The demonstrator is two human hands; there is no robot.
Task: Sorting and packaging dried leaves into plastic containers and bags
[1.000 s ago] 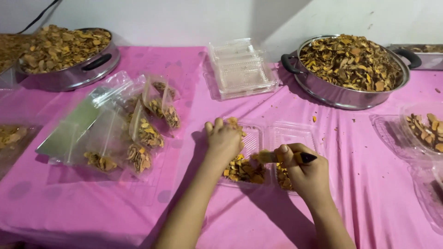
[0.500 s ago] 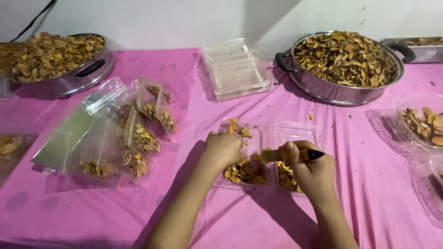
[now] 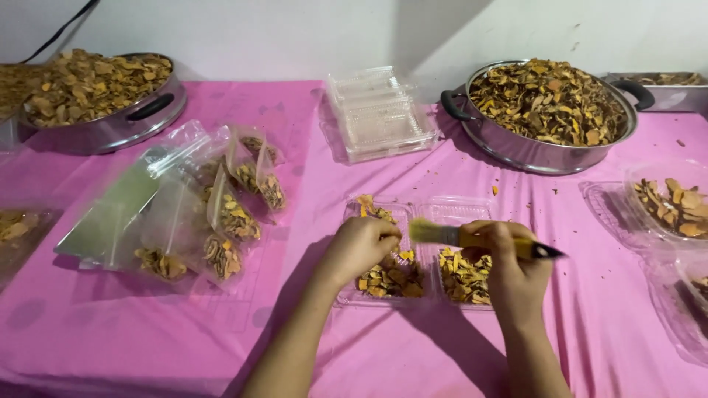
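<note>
A clear plastic clamshell tray lies open on the pink tablecloth, both halves partly filled with yellow-brown dried slices. My left hand rests on the left half, fingers curled over the slices there. My right hand hovers over the right half and grips a yellow-handled brush with a black end; its bristles point left toward my left hand.
Two big metal pans of dried slices stand at the back, one left and one right. A stack of empty clear trays sits between them. Filled plastic bags lie at left; more open trays with slices at right.
My right hand has lifted the brush so it lies level across the tray, bristles to the left. My left hand has stayed on the left half.
</note>
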